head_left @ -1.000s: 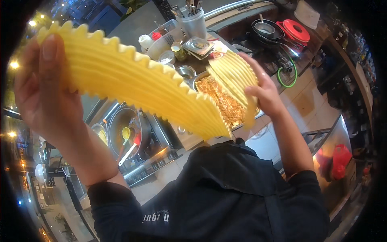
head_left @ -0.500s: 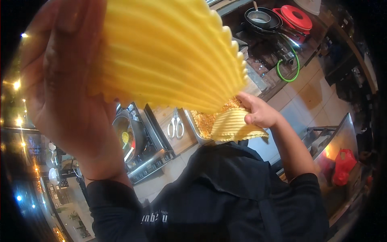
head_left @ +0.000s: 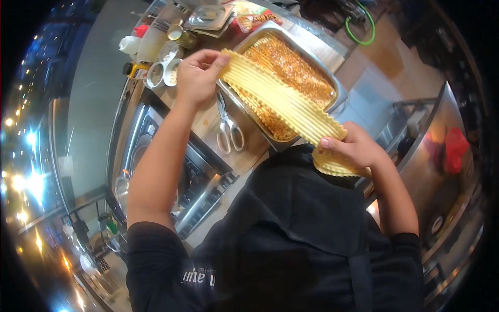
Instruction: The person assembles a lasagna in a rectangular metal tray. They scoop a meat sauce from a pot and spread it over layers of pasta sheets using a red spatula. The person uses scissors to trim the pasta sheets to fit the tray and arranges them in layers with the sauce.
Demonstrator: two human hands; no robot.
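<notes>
A long, ridged yellow lasagna sheet [head_left: 283,99] stretches slantwise across a rectangular metal pan [head_left: 271,26]. Crumbly orange-brown filling [head_left: 293,62], which looks like minced meat sauce, covers the pan's bottom. My left hand [head_left: 200,78] pinches the sheet's far left end near the pan's rim. At the near right, my right hand [head_left: 356,148] grips the other end, thumb on top. More ridged pasta [head_left: 338,165] hangs below that hand, outside the pan; whether it is a separate sheet I cannot tell. The sheet hides the middle of the filling.
Kitchen scissors [head_left: 224,117] lie left of the pan, beside a dark stove [head_left: 195,161]. White cups [head_left: 156,75], a jar [head_left: 179,36] and a steel lidded container [head_left: 208,18] stand beyond my left hand. A green hose [head_left: 372,34] loops at the far right.
My left hand has come down from close to the camera to the pan, bringing its pasta end along. The pasta now spans the pan. My right hand has shifted slightly right and nearer.
</notes>
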